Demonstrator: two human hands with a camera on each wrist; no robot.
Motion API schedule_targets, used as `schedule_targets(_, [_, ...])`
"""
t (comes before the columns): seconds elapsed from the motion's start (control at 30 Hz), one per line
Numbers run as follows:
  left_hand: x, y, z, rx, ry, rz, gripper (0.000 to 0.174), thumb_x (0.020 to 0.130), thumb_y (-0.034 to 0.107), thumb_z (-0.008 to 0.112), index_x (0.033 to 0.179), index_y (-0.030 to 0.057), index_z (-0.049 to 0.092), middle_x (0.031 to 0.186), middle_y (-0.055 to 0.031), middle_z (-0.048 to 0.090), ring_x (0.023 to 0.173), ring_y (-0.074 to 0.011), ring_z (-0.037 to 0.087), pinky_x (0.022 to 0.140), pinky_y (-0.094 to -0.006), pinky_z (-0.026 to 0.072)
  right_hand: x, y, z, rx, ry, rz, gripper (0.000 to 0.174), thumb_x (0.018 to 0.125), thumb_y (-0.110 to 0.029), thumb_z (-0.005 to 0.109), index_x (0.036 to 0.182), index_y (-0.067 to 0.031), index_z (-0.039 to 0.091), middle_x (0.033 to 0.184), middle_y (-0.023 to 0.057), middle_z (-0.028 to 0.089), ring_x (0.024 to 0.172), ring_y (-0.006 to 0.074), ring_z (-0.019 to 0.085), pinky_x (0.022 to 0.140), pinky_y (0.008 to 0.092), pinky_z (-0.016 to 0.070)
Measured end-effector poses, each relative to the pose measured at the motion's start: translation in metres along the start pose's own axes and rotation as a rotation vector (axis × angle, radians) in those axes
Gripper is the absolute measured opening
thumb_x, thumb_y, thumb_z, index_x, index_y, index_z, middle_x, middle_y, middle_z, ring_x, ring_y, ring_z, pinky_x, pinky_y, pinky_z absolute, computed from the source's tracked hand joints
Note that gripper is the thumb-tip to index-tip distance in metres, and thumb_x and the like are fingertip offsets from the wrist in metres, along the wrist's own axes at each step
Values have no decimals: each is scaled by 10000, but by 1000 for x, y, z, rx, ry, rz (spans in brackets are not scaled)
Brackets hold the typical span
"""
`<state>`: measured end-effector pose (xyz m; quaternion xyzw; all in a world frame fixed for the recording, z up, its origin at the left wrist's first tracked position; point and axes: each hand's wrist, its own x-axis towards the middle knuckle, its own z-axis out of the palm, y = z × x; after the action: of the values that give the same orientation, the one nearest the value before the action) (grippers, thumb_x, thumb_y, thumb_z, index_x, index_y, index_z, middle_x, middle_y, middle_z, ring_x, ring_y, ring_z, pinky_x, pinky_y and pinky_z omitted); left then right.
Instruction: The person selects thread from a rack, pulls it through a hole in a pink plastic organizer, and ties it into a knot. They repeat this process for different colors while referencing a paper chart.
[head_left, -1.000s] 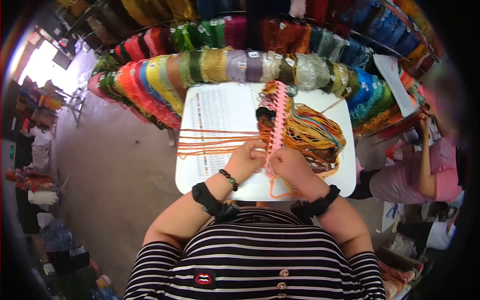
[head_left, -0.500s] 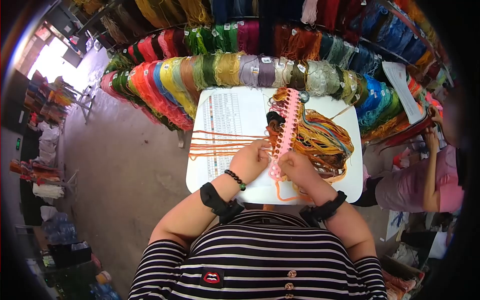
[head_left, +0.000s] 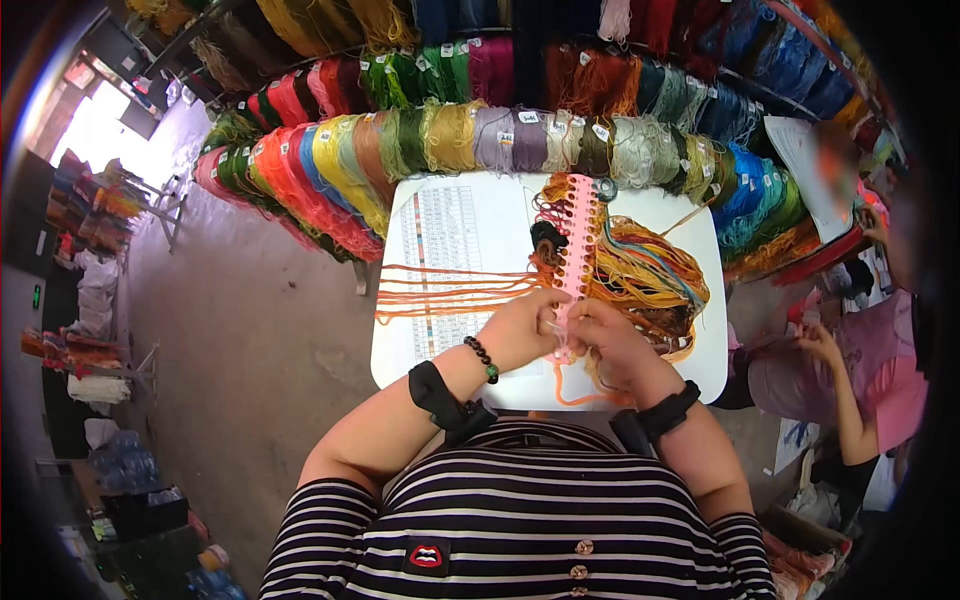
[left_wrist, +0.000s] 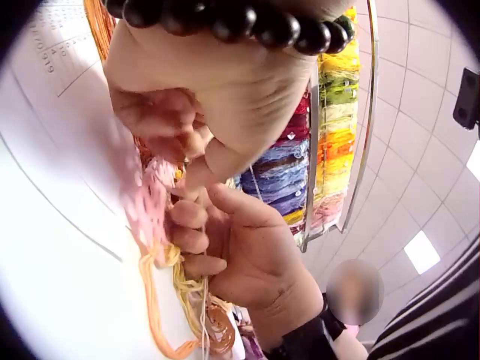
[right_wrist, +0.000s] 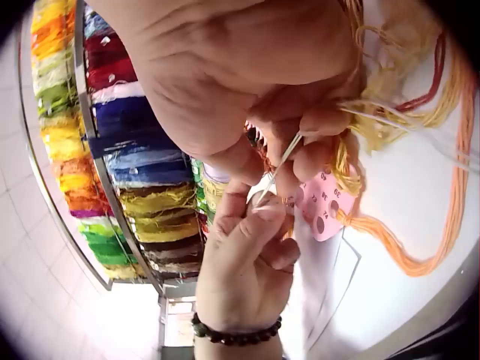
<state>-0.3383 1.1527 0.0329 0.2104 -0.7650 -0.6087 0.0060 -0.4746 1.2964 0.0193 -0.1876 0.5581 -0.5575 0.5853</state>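
A pink strip (head_left: 580, 228) with rows of holes lies on the white table, and thread is looped through many of the holes. Over its near end, my two hands meet. My left hand (head_left: 522, 332) pinches a pale thread (right_wrist: 283, 156) between thumb and fingertip. The same thread passes through the curled fingers of my right hand (head_left: 618, 348) and trails out beyond it. Numbers are printed beside the holes on the strip's near end (right_wrist: 324, 201). An orange strand (head_left: 572, 397) loops from that end along the table's front.
Orange threads (head_left: 440, 290) stretch left across a printed chart (head_left: 440, 225). A thick bundle of yellow, brown and blue threads (head_left: 665, 275) lies right of the strip. Racks of coloured skeins (head_left: 450, 135) stand behind the white table (head_left: 700, 385). At the right is another person (head_left: 835, 380).
My hands have come together over the strip's near end, and a pale thread now runs between them. The view has shifted a little. The other person's arm has moved lower.
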Motion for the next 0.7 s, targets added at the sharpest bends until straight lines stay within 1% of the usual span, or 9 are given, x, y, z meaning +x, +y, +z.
schedule_targets(0.03, [0,1,-4,195,66,1,343,823,-1,574,1166,4,555,852,-71,664,736,-75,608,668,-224,507,2,0,2,-137,-1,-21,167,888,-116,596,1013,-31,527,823,90,644,682,116,566,620,228,449])
schedule_targets(0.07, [5,-18,-2,156,319,68,279,816,18,563,1092,15,608,781,-60,640,664,-72,573,631,-222,490,3,-1,3,-193,-1,-10,153,895,-107,576,1013,-26,520,832,89,640,694,120,570,632,236,458])
schedule_targets(0.1, [-2,-9,-15,213,355,41,231,856,46,548,1076,35,618,762,-30,636,639,-72,555,616,-211,479,3,-1,4,-249,0,2,140,902,-97,556,1012,-22,514,841,89,635,706,123,575,643,244,468])
schedule_targets(0.3, [-56,5,-97,-491,382,-64,323,963,253,496,1153,-2,553,741,3,609,616,-59,514,514,-173,370,8,0,0,-354,0,36,157,909,-76,526,1040,0,485,875,118,646,712,142,594,639,261,488])
schedule_targets(0.43, [-115,-32,-185,-779,629,299,388,953,240,529,1262,9,489,917,-40,645,747,-102,592,606,-231,472,11,6,-1,-306,20,37,173,904,-68,523,1050,14,481,876,128,651,705,149,599,643,263,489])
schedule_targets(0.5, [-157,-70,-237,-960,637,454,398,948,238,557,1264,4,491,1052,-62,607,920,-117,593,764,-238,499,10,3,-1,-325,14,44,185,903,-77,533,1056,12,480,873,129,653,710,153,610,633,265,489])
schedule_targets(0.57, [-177,-106,-265,-973,1199,319,429,942,216,580,1299,10,460,1092,-73,578,1090,-192,557,933,-312,456,9,2,1,-311,-1,39,195,893,-84,550,1047,15,482,881,134,657,721,160,627,623,274,502])
schedule_targets(0.67, [-208,-135,-244,-819,1306,-174,634,893,310,653,1404,82,355,1188,-63,535,1200,-336,483,982,-470,396,1,-14,10,-296,-1,72,217,867,-107,604,998,25,490,916,144,666,746,179,664,598,294,539])
schedule_targets(0.7, [-206,-124,-225,-779,1265,-289,651,880,337,663,1412,125,354,1250,-29,501,1161,-279,519,930,-452,425,-4,-16,10,-291,-25,36,228,873,-123,601,1018,21,501,896,138,657,743,171,659,605,289,538])
